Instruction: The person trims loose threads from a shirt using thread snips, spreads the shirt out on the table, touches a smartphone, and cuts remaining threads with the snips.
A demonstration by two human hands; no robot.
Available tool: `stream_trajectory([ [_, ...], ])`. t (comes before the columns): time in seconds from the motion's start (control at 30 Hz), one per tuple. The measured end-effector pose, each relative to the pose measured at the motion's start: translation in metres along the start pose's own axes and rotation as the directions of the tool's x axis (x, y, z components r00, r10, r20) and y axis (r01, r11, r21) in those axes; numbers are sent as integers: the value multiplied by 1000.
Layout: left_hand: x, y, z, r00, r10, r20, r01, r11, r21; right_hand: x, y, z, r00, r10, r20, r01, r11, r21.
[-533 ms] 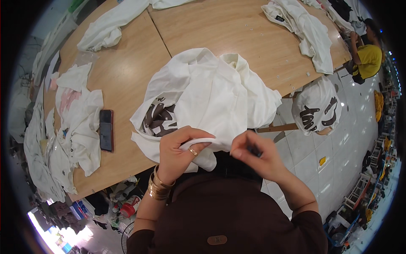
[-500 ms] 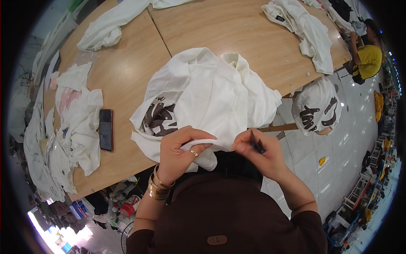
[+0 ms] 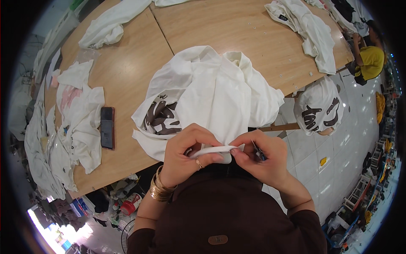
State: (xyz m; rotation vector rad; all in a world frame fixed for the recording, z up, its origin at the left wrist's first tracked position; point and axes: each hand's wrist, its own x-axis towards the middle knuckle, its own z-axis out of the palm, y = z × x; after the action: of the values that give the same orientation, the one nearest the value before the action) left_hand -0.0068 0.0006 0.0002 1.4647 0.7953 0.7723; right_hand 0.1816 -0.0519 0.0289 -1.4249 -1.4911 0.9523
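A white garment (image 3: 211, 91) with a dark brown print lies bunched at the table's near edge and hangs toward me. My left hand (image 3: 186, 148) pinches a folded edge of it between thumb and fingers. Close beside it, my right hand (image 3: 262, 156) grips the same edge with thumb and forefinger. Small dark thread snips (image 3: 258, 151) are tucked in the right hand's palm, their pointed blades sticking up between the fingers. The folded edge stretches between both hands as a narrow band.
Left of the garment lies a phone (image 3: 107, 128), beside crumpled white cloth pieces (image 3: 82, 116). More white garments (image 3: 306, 31) are at the far right. A stool (image 3: 319, 108) draped with printed white cloth stands right of the table (image 3: 131, 67). A person in yellow (image 3: 370, 61) works beyond.
Both hands have come closer together. The garment's edge is now lifted and folded into a band between them, where the right fingertips earlier held its lower hem.
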Motion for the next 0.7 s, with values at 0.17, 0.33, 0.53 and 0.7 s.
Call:
stream_trajectory([
  [0.17, -1, 3, 2, 993, 104, -58, -97, 990, 107, 2, -4, -3, 992, -112, 53, 117, 988, -97],
  [0.33, -3, 5, 1, 997, 50, -67, -43, 994, 104, 2, -17, -17, 963, 230, 140, -237, 971, 33],
  [0.53, -1, 10, 3, 995, 82, -53, -75, 989, 126, 0, -25, -23, 974, 92, 208, -96, 995, 12],
  [0.7, -3, 13, 3, 993, 100, -55, -91, 984, 153, -2, -32, -32, 794, 340, 504, -546, 762, 348],
])
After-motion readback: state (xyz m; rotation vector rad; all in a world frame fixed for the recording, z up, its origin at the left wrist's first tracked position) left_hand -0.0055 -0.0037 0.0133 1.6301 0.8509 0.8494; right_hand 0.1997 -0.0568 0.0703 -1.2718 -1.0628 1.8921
